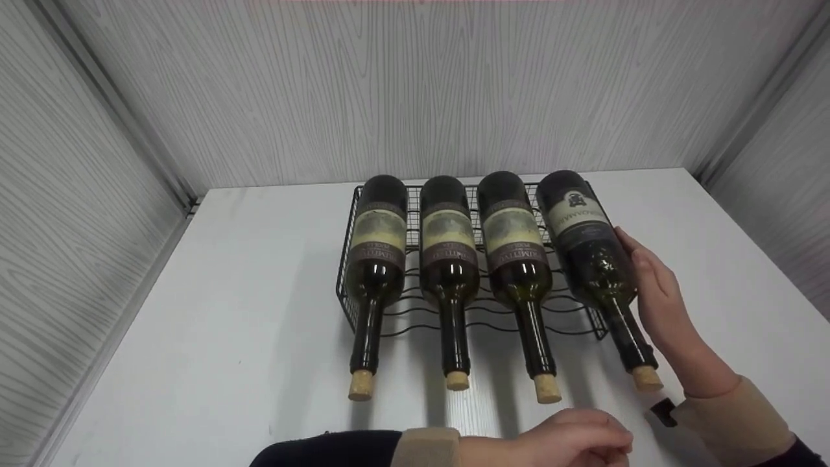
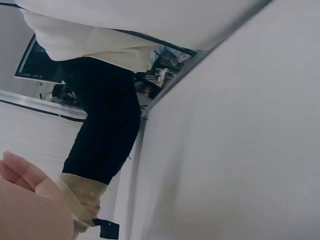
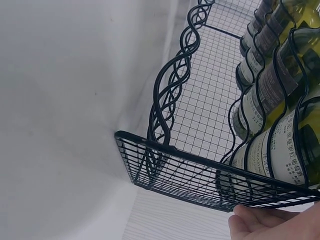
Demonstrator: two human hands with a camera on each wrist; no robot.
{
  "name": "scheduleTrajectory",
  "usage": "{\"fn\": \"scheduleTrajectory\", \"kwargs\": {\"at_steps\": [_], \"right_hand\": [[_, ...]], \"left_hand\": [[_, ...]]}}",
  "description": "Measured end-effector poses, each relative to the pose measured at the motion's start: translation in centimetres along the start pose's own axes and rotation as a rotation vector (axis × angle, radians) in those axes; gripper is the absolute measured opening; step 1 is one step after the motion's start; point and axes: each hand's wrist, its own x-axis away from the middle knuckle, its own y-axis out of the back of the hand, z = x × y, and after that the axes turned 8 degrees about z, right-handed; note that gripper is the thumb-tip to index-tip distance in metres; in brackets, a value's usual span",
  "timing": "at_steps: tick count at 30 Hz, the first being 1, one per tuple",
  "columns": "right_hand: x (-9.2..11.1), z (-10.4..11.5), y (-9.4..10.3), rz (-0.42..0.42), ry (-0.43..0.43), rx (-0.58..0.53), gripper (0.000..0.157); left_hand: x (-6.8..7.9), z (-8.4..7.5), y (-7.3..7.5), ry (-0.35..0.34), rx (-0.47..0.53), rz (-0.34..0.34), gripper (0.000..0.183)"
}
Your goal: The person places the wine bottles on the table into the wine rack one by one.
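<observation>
Wine bottles with cork stoppers lie side by side in a black wire wine rack (image 3: 170,175), necks toward me. Three have matching cream and dark red labels: the left bottle (image 1: 377,240), the second bottle (image 1: 449,240) and the third bottle (image 1: 519,240). At the right end, the bottle (image 1: 583,227) bears a different label, cream with a dark emblem. My right hand (image 1: 661,298) is beside that bottle, its fingertips (image 3: 250,217) against the rack's outer mesh side in the right wrist view. Low in front of the rack, my left hand (image 1: 570,438) is loosely curled and holds nothing.
The rack stands on a white tabletop (image 1: 207,292) with pale wood-grain panels (image 1: 415,84) behind it and at both sides. In the left wrist view, a dark sleeve (image 2: 107,120) with a beige wrist band crosses in front of a screen (image 2: 37,62).
</observation>
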Motion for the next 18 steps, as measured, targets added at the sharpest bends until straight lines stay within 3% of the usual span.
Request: {"fn": "scheduleTrajectory", "kwargs": {"at_steps": [3, 5, 8, 14, 18], "right_hand": [[0.2, -0.2, 0.0, 0.002, 0.010, 0.005, 0.056], [0.4, -0.2, 0.0, 0.002, 0.012, 0.018, 0.056], [0.6, -0.2, 0.0, -0.005, -0.005, 0.058, 0.055], [1.5, -0.1, 0.1, -0.004, -0.060, 0.167, 0.054], [2.4, -0.3, 0.3, 0.025, -0.090, 0.211, 0.054]], "left_hand": [[0.8, 0.0, 0.7, 0.054, -0.165, -0.024, 0.037], [1.4, -0.2, 1.4, 0.077, -0.267, 0.008, 0.037], [2.5, -0.7, 2.3, 0.100, -0.368, 0.096, 0.036], [4.8, -2.0, 4.5, 0.141, -0.573, 0.349, 0.031], [6.8, -2.7, 6.2, 0.074, -0.884, 0.426, 0.025]]}}
